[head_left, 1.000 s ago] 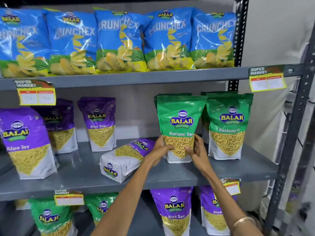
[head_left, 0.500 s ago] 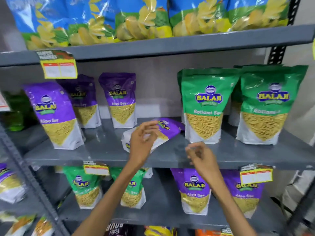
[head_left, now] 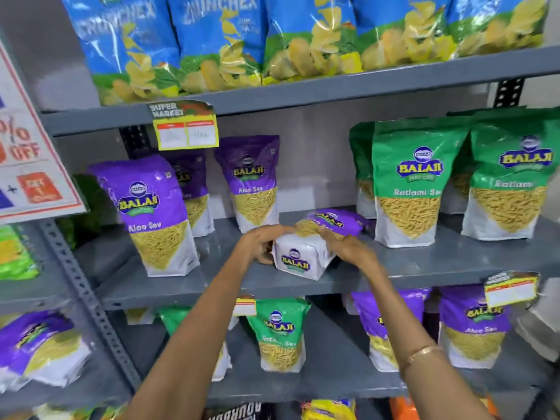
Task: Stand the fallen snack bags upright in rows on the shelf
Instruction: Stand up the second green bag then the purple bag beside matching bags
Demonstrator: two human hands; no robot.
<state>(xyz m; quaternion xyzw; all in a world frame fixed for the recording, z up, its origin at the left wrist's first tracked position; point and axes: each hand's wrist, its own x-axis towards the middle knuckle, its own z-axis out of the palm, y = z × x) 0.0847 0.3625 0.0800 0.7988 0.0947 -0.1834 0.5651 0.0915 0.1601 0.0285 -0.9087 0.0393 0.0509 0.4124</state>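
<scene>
Furthest to the left of the hands hangs a discount sign [head_left: 27, 153], clear of the work. Nearer, still left of the left hand [head_left: 260, 242], a purple Aloo Sev bag [head_left: 154, 213] stands upright at the front of the middle shelf [head_left: 212, 286], with two more Aloo Sev bags [head_left: 253, 183] upright behind it and above the left hand. They look like the row the fallen one belongs with.

The left hand curls around the left flank of the fallen Aloo Sev bag [head_left: 306, 253], fingers bent over its upper edge and partly hidden behind it. It appears to be gripping, though how firmly cannot be told. The bag lies on its back between the two hands, its white base turned toward the shelf's front edge and its purple top pointing back and to the right.

The right hand [head_left: 348, 245] lies cupped on the bag's right flank, fingers laid across the yellow window and closed onto the pack. Holding both flanks this way suits tipping the pouch up onto its flat base without crushing the contents.

To the right of the right hand, the green Ratlami Sev bags [head_left: 415, 183] stand upright, the nearest just beside the fallen bag's top. Swinging that top up could brush it, so the lift probably wants to pull slightly leftward into the open shelf space.
</scene>
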